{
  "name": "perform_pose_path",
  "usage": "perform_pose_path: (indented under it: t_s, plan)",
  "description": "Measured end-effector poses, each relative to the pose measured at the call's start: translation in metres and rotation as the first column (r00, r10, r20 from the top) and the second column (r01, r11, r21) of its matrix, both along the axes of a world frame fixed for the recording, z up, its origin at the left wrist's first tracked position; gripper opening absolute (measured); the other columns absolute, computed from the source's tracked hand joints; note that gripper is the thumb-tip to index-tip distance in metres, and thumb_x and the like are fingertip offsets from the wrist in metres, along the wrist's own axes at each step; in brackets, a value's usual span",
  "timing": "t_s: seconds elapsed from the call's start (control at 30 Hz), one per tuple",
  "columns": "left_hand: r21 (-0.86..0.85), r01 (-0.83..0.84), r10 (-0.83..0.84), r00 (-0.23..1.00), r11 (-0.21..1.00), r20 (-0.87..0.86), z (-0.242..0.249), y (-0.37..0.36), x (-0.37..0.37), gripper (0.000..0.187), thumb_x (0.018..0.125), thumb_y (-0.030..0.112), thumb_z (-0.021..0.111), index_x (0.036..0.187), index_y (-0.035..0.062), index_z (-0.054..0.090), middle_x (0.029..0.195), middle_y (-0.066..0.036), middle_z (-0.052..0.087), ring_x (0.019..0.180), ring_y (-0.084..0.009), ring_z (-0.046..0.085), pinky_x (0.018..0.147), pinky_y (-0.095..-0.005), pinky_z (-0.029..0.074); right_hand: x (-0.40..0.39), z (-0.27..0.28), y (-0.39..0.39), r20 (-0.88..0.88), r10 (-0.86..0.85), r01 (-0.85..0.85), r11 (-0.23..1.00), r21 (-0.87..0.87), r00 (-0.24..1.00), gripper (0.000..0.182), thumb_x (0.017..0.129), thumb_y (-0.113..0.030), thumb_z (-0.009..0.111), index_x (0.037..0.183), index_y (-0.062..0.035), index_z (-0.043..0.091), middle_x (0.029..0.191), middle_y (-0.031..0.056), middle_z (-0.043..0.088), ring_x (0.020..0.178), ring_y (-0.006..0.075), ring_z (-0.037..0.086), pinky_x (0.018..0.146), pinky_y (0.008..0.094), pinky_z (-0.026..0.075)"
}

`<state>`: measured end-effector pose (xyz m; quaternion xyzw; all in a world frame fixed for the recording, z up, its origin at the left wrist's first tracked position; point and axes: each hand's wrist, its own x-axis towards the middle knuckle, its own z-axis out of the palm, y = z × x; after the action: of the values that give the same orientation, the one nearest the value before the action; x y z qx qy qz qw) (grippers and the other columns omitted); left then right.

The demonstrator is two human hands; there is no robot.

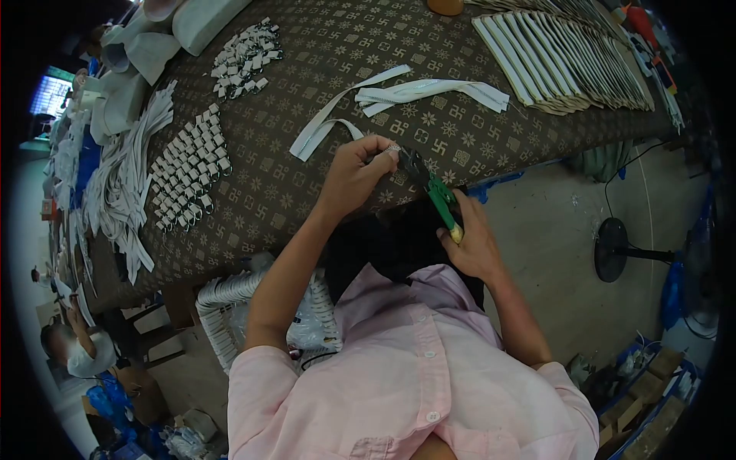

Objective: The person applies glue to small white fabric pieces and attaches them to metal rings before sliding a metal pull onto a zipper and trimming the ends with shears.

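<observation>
In the head view my left hand [354,178] pinches the end of a white zipper [310,138], whose tape loops back over the patterned cloth. My right hand [477,244] is wrapped round the green handles of a pair of pliers [438,195]. The dark jaws of the pliers meet the zipper end at my left fingertips. Whether the jaws are closed on it is too small to tell. Just beyond my hands, another white zipper with metal teeth [429,93] lies folded on the cloth.
Rows of small whitish pieces with metal loops [192,165] and a loose heap of similar pieces [247,60] lie left. Long white strips [126,180] hang along the table's left side. Stacked zippers [563,61] lie at right. A person [80,349] is at far left.
</observation>
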<state>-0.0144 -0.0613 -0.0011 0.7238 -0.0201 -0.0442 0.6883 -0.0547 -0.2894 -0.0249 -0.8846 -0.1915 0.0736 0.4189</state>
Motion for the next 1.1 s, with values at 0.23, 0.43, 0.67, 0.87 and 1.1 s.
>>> perform_pose_path:
  t_s: [0.23,0.43,0.67,0.87,1.1]
  plan:
    - [-0.06,-0.06,0.062,0.997,0.996,0.042,-0.003,-0.002,-0.002,0.013,0.087,0.009,0.052,0.086,-0.0014,0.059,0.073,0.003,0.056,0.068,-0.0019,0.047,0.063,-0.0171,0.038,-0.001,-0.004,-0.002,0.104,0.006,-0.004,1.0,-0.014,0.995,0.061,0.067,-0.001,0.061,0.123,0.0029,0.037,0.101,0.0221,0.046,0.095,0.0397,0.045,0.084,0.0436,0.038]
    - [-0.061,-0.091,0.096,0.992,0.994,0.078,-0.006,-0.006,-0.007,0.012,0.087,0.009,0.052,0.084,-0.0013,0.058,0.072,0.003,0.055,0.068,-0.0021,0.047,0.063,-0.0172,0.038,-0.003,-0.004,0.0,0.145,0.007,-0.001,0.999,-0.041,0.989,0.061,0.065,0.0,0.061,0.121,0.0035,0.038,0.097,0.0221,0.046,0.092,0.0395,0.045,0.08,0.0436,0.039]
    - [-0.05,-0.111,0.116,0.988,0.993,0.098,-0.009,-0.005,-0.01,0.013,0.086,0.009,0.053,0.082,-0.0019,0.058,0.07,0.003,0.055,0.065,-0.0025,0.047,0.06,-0.0177,0.038,-0.007,-0.005,0.001,0.122,0.006,0.0,0.999,-0.047,0.993,0.059,0.064,0.0,0.061,0.119,0.0028,0.04,0.094,0.0222,0.047,0.089,0.0396,0.047,0.079,0.0436,0.039]
    - [-0.05,-0.115,0.119,0.988,0.992,0.094,-0.009,-0.005,-0.013,0.011,0.085,0.007,0.052,0.081,-0.0016,0.058,0.069,0.002,0.055,0.065,-0.003,0.049,0.06,-0.018,0.039,-0.01,-0.007,0.004,0.134,0.035,-0.031,0.999,-0.03,0.99,0.06,0.065,-0.001,0.061,0.12,0.0028,0.038,0.096,0.0227,0.047,0.09,0.0392,0.047,0.079,0.043,0.04]
    - [-0.096,-0.131,0.139,0.987,0.987,0.084,-0.011,-0.005,-0.013,0.011,0.086,0.007,0.051,0.081,-0.0013,0.057,0.069,0.002,0.055,0.064,-0.003,0.049,0.059,-0.0179,0.039,-0.009,-0.005,0.01,0.09,0.023,-0.021,0.999,-0.028,0.996,0.06,0.065,-0.002,0.061,0.12,0.0033,0.038,0.097,0.0228,0.047,0.092,0.0388,0.047,0.08,0.0429,0.04]
